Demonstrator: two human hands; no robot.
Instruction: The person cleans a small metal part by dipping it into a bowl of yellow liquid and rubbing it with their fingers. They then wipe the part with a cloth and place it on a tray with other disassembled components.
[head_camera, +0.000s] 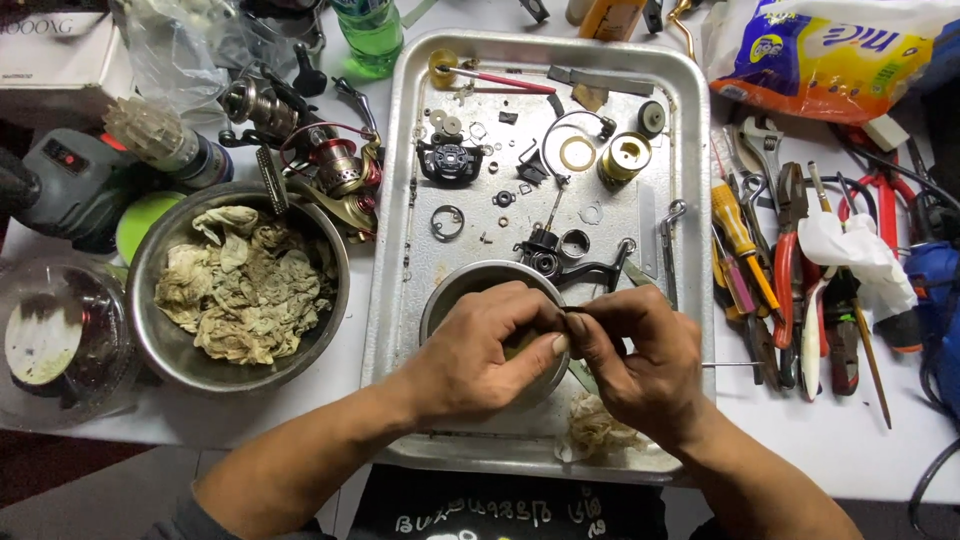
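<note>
Both hands, left hand (480, 345) and right hand (640, 355), meet fingertip to fingertip, pinching a tiny part too small to identify. They hover above a round steel bowl (455, 290) on the dented aluminium tray (400, 250), beside a crumpled rag (598, 425).

Our left hand (478, 352): bare, no glove, no ring in sight; short, plain nails.
Our right hand (638, 358): bare as well, no watch or band at the wrist.
Our forearms: uncovered from wrist to near the elbow, below the near edge of the metal tray (690, 150).
Our sleeves: a bit of grey cloth shows at the left elbow, far below the tray's left corner.
Our shirt (480, 510): black, with pale printed lettering across it, just under the tray's near rim.
</note>
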